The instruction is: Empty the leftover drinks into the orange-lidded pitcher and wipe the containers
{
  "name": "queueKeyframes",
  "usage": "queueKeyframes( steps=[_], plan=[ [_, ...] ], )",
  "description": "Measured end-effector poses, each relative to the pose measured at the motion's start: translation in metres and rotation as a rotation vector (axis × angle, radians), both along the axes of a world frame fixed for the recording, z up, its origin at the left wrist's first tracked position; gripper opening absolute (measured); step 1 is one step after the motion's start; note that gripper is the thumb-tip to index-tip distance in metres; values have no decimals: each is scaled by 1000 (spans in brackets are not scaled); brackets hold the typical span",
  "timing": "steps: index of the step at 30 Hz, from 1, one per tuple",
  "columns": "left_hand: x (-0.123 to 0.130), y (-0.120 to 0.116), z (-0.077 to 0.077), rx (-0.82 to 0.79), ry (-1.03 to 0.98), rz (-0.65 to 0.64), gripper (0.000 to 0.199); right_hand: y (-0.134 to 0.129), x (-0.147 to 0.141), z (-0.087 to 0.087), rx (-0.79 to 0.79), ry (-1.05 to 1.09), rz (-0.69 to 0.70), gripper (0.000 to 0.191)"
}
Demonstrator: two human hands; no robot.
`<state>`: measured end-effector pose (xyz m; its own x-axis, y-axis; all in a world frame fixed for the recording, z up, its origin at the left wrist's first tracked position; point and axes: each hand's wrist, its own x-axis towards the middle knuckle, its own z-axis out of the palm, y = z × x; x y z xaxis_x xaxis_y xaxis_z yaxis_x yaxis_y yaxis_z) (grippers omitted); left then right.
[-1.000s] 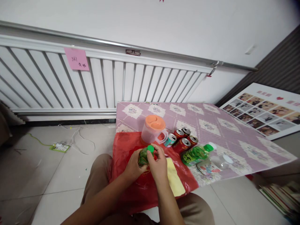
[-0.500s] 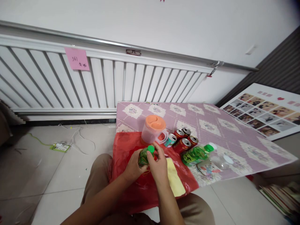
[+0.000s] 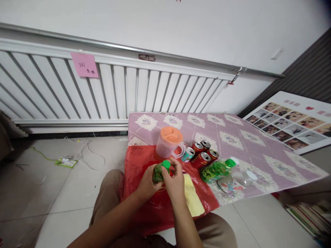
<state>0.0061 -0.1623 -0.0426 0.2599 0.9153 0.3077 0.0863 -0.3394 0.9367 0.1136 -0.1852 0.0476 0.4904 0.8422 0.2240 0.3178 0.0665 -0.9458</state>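
Upright over the red plastic sheet [image 3: 141, 156], a small green-labelled drink bottle [image 3: 157, 173] with a green cap sits between my hands. My left hand [image 3: 148, 184] is closed round the body of the bottle. Against its other side, just below the cap, my right hand [image 3: 174, 179] has its thumb and fingers curled; its exact fingertip contact is partly hidden. Behind the hands stands a clear pitcher [image 3: 163, 147] with an orange lid, apart from the bottle. A yellow cloth [image 3: 192, 196] lies to the right of my right wrist.
To the right stand several drink cans [image 3: 202, 158], mostly red. Beyond them lie another green bottle [image 3: 214, 171] and clear bottles [image 3: 240, 179]. The table [image 3: 232, 137] has a purple floral cover. A white radiator [image 3: 119, 93] runs behind; a power strip [image 3: 66, 162] lies on the floor.
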Motion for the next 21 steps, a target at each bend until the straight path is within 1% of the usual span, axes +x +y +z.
queueKeyframes(
  steps=[4, 6, 11, 13, 15, 17, 21],
  plan=[
    [0, 1, -1, 5, -3, -3, 66, 0, 1, -2, 2, -1, 16, 31],
    [1, 1, -2, 5, -4, -11, 65, 0, 3, -3, 15, -10, 25, 30],
    [1, 1, -6, -16, -2, -12, 65, -2, 5, -6, 47, -27, 88, 32],
    [1, 1, -6, -21, -3, -13, 65, -1, 4, -7, 40, 10, 77, 36],
    [1, 0, -6, -22, -5, -15, 65, -1, 2, -6, 29, 58, 39, 45],
    [1, 0, -6, -19, 0, -12, 64, 0, 1, -5, 17, 77, 22, 47],
    [1, 1, -7, -10, 17, 1, 64, 0, 2, -1, 10, 57, 54, 30]
  ],
)
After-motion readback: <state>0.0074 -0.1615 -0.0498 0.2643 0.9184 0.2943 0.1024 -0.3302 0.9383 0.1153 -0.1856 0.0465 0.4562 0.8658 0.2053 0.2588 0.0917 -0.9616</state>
